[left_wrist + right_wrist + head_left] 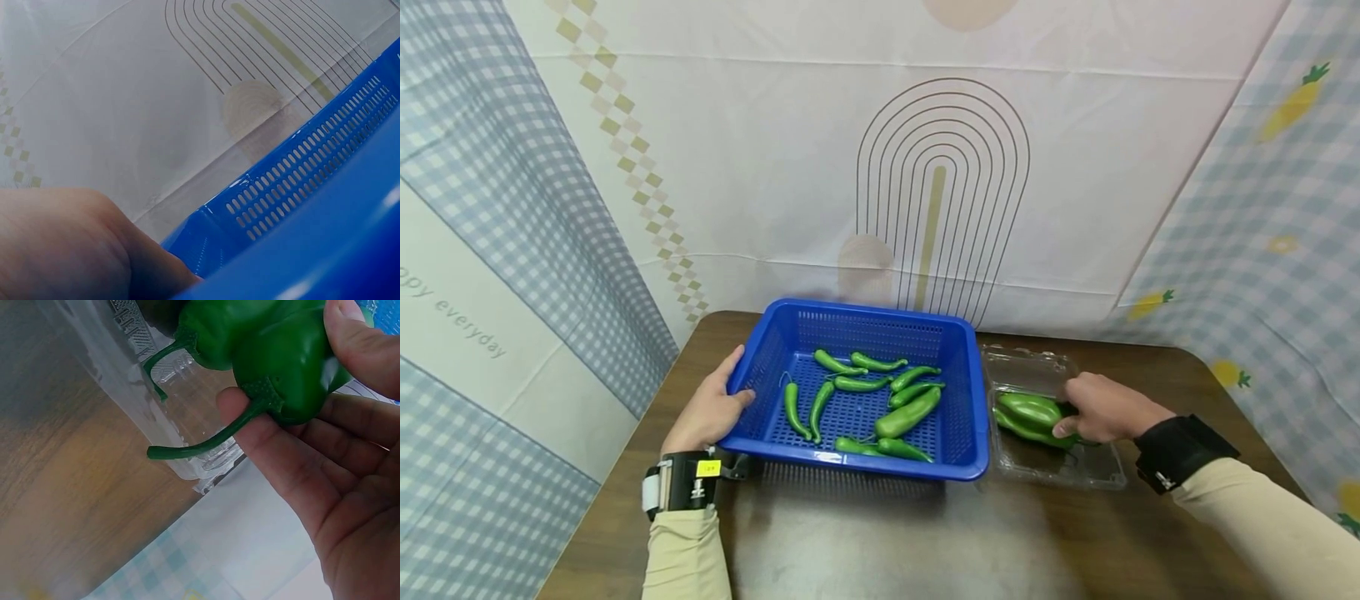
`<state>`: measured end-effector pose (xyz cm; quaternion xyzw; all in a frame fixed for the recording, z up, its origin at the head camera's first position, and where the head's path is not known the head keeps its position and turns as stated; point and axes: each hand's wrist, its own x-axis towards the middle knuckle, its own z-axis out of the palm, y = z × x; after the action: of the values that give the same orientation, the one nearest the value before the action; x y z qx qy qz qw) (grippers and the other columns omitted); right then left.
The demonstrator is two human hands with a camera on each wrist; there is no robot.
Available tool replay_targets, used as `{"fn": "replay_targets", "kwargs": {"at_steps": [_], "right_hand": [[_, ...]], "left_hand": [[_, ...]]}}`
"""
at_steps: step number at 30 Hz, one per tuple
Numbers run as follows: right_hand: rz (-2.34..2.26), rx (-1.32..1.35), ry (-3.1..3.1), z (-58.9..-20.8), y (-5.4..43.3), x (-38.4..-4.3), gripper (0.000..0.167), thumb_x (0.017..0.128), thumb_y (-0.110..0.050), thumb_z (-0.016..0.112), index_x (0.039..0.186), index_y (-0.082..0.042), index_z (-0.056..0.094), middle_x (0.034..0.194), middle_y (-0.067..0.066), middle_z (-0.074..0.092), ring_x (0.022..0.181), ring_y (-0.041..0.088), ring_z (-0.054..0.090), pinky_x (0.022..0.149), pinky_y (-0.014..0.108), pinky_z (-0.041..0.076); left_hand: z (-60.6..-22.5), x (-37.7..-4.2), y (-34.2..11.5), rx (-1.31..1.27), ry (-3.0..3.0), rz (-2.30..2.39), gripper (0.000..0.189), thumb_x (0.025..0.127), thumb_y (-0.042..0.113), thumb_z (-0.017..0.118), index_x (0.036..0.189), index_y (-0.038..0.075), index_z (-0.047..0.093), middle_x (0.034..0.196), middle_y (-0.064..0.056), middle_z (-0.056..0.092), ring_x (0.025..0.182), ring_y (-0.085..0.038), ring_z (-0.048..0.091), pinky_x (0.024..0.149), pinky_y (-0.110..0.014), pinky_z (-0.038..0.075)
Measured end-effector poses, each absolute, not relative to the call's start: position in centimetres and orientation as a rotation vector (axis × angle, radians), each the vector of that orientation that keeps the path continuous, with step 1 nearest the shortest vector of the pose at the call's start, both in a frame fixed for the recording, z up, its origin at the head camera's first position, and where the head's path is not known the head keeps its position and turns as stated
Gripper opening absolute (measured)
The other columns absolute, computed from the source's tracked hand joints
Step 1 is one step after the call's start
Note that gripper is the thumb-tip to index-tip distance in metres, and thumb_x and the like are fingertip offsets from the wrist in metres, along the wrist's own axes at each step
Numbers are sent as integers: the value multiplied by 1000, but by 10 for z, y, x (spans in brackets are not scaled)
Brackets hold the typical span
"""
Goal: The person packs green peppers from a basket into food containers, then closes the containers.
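My left hand (709, 410) grips the left rim of a blue plastic basket (880, 468), thumb over the inside and fingers along the outer wall. Several slim green chili peppers (820, 408) and a thicker green pepper (908, 413) lie on the basket's slotted floor. To the right, my right hand (1105, 407) holds a large green pepper (281, 359) between thumb and fingers, its curved stem pointing away past the index finger. Another green pepper (215, 331) lies right beside it, over the clear plastic box (1093, 473).
The box's clear lid (1026, 364) stands open toward the back. Basket and box are side by side on a brown wooden table (985, 550). A patterned cloth (775, 167) hangs along the table's back edge, with checked cloth at both sides.
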<state>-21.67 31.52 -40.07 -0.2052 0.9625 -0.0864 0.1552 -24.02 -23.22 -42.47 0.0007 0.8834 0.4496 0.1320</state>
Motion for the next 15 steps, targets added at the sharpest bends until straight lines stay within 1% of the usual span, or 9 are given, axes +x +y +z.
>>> {"fn": "replay_targets", "kwargs": {"at_steps": [6,15], "right_hand": [[-280,-571,2737,-403,317,-216,33,91,-26,80,69,-19,57,61,-10,35,53,4,34,55,23,32],[-293,-568,2745,-405,318,-217,35,91,-27,80,67,-19,56,60,-10,36,52,4,35,54,23,31]], "left_hand": [[-426,-240,-232,1,2559,1307,78,107,9,44,169,17,-1,173,-27,12,149,-53,33,117,-71,31],[-426,-241,-234,24,2580,1292,78,107,11,45,169,16,0,172,-29,13,147,-52,35,117,-71,32]]}}
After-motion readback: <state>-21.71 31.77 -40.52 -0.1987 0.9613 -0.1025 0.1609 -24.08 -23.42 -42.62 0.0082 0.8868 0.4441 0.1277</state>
